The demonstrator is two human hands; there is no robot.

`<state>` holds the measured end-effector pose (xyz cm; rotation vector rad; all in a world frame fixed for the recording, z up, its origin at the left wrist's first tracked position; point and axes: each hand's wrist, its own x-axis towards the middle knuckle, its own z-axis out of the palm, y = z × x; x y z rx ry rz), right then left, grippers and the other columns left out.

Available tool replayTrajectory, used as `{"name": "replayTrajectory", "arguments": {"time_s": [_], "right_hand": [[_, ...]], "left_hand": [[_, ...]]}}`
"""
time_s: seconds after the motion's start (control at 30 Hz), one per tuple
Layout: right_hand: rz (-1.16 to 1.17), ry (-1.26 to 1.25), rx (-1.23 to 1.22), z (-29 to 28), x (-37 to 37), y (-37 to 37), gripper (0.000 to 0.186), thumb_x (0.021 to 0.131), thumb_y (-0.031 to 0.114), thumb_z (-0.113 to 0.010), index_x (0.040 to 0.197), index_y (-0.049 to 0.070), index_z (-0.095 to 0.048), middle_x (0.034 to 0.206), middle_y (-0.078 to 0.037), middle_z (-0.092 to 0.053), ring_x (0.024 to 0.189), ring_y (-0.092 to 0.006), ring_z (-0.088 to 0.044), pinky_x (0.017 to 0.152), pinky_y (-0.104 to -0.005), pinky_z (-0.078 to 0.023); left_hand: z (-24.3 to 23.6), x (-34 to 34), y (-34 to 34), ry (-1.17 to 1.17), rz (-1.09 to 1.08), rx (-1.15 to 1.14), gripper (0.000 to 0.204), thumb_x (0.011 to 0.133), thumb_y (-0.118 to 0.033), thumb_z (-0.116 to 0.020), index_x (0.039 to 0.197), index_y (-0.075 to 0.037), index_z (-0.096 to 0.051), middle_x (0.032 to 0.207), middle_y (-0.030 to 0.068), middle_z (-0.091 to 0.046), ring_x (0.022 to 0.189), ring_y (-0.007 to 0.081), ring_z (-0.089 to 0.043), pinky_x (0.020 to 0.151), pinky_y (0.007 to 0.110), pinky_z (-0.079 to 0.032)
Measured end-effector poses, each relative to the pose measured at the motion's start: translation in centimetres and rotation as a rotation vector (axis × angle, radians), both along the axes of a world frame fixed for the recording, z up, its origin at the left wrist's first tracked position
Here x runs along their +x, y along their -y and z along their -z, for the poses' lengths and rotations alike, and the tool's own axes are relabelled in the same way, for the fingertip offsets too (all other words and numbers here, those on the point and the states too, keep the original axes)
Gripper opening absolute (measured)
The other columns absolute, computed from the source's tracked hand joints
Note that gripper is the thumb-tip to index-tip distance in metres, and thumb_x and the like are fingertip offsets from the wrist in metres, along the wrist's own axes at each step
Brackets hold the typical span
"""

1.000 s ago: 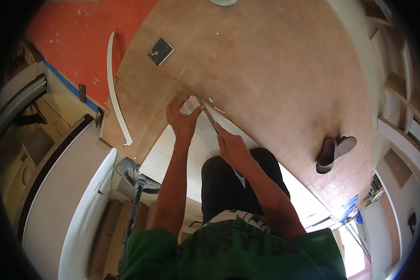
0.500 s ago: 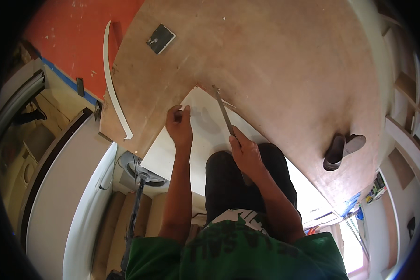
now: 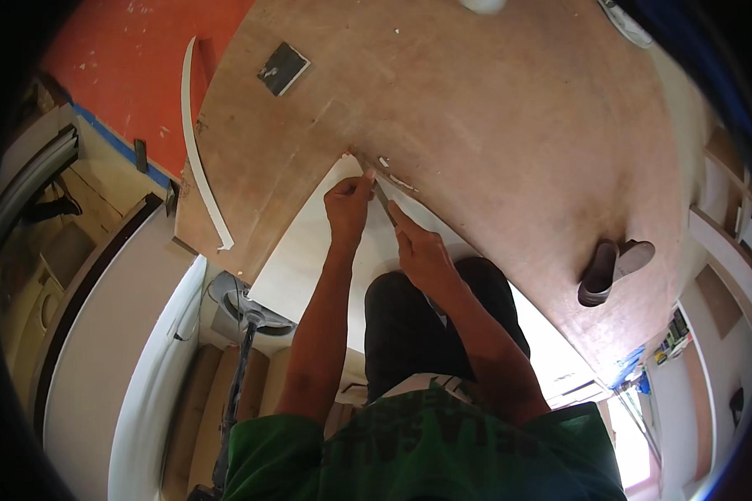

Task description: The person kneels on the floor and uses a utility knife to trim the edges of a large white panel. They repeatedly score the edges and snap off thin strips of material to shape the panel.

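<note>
My left hand (image 3: pixel 349 195) is pinched at the upper part of a narrow flat metal tool (image 3: pixel 382 196), near the tip of a white board (image 3: pixel 305 250); what its fingers hold there is too small to make out. My right hand (image 3: pixel 418 244) is wrapped round the lower part of the tool, which slants along the board's upper right edge. Thin white scraps (image 3: pixel 401 183) lie just beside that edge on the brown plywood sheet (image 3: pixel 493 108).
A long white strip (image 3: pixel 196 154) and a dark square pad (image 3: pixel 283 68) lie left and above. Brown sandals (image 3: pixel 603 270) sit at the right. A red surface (image 3: pixel 134 67) is upper left, a metal stand (image 3: pixel 259 309) lower left, pale shelving (image 3: pixel 710 221) far right.
Since half a second ago my left hand has moved up and right from the board's left side onto the tool. My right hand and the tool have shifted up and left.
</note>
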<state>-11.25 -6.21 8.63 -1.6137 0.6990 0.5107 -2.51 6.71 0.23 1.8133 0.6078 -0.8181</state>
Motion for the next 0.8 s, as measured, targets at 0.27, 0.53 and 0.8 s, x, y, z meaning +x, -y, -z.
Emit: {"name": "replayTrajectory", "arguments": {"time_s": [0.27,0.53,0.8], "right_hand": [[-0.061,-0.008,0.005,0.0,-0.2,0.9,0.043,0.098,0.008,-0.052,0.140,0.006,-0.050,0.079,-0.030,-0.059,0.066,-0.0414,-0.058,0.069,-0.0340,-0.048],[-0.131,-0.011,-0.019,1.3,-0.4,0.5,0.047,0.097,0.011,-0.053,0.144,0.012,-0.047,0.083,-0.031,-0.062,0.083,-0.0475,-0.063,0.073,-0.0525,-0.048],[-0.097,-0.017,-0.023,-0.1,-1.1,1.5,0.046,0.097,0.011,-0.052,0.143,0.014,-0.049,0.079,-0.032,-0.060,0.076,-0.0484,-0.062,0.071,-0.0516,-0.048]], "left_hand": [[-0.7,-0.2,0.2,-0.022,-0.117,-0.092,0.028,0.088,-0.025,-0.076,0.088,0.003,-0.072,0.076,0.0040,-0.066,0.074,0.0098,-0.058,0.070,0.025,-0.045],[0.3,0.0,0.0,-0.071,-0.108,-0.043,0.030,0.086,-0.027,-0.078,0.090,0.002,-0.072,0.079,0.0048,-0.068,0.075,0.0108,-0.058,0.071,0.026,-0.045],[-1.2,-0.5,0.8,-0.122,-0.075,-0.017,0.034,0.084,-0.029,-0.080,0.091,0.003,-0.072,0.080,0.0044,-0.067,0.073,0.0109,-0.057,0.069,0.026,-0.044]]}}
